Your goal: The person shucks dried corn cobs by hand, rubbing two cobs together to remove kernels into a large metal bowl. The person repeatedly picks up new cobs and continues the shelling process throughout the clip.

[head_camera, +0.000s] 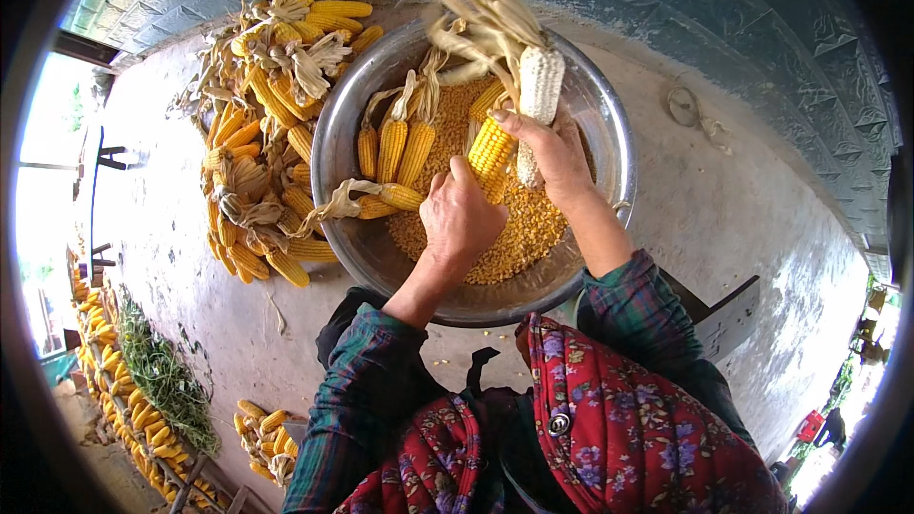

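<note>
A yellow ear of dried corn (491, 150) is tilted between my two hands above a wide metal basin (332, 139). My left hand (460, 218) is closed in a fist around its lower end, with the thumb along its side. My right hand (553, 150) grips the upper end, its thumb across the top. A whitish bare corn cob (541, 82) stands against the right palm, its dry husks trailing upward. Loose corn kernels (525, 232) cover the basin floor. Several yellow ears (393, 150) with husks tied back lie inside the basin's left side.
A heap of corn ears (271, 100) lies on the concrete floor (721, 207) left of the basin. A smaller heap (268, 435) is near my left sleeve. Green cut plants (164, 371) and a long row of corn (136, 407) lie far left. A patterned metal wall (685, 7) stands beyond the basin.
</note>
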Demonstrator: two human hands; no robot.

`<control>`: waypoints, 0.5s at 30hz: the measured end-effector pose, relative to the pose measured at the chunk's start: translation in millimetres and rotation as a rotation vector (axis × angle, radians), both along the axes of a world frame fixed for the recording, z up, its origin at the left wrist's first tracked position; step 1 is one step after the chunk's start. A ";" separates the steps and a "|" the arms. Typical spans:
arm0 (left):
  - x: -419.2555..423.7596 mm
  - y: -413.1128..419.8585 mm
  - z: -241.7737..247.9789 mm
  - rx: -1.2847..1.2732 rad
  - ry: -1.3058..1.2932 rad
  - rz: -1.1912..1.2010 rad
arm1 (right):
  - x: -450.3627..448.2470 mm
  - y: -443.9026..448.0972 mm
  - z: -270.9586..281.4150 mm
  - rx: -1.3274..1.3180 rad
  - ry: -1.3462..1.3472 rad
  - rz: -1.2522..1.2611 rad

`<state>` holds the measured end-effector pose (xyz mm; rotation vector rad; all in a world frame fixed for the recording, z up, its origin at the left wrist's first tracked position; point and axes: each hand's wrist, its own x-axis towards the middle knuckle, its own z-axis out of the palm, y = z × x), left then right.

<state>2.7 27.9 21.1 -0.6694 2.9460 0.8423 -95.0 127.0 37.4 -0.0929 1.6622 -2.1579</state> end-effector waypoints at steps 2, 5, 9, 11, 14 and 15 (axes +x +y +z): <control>4.4 1.5 -5.4 -0.059 0.043 -0.056 | -4.3 0.0 -6.7 0.014 -0.047 -0.021; 7.8 -1.8 -6.6 -0.238 0.192 -0.175 | -19.2 13.8 -7.0 0.010 -0.224 0.009; 4.1 -13.7 2.7 0.362 0.041 -0.138 | -18.1 18.2 0.3 0.099 -0.067 0.002; 4.1 -22.5 -12.8 0.817 0.038 -0.163 | -17.1 18.3 5.3 0.046 -0.057 0.052; 3.9 -13.8 -5.3 0.460 0.007 -0.141 | -19.0 25.4 7.1 -0.072 -0.154 0.152; 3.3 -10.7 3.3 0.251 0.002 -0.140 | -18.2 24.8 6.0 -0.022 -0.109 0.140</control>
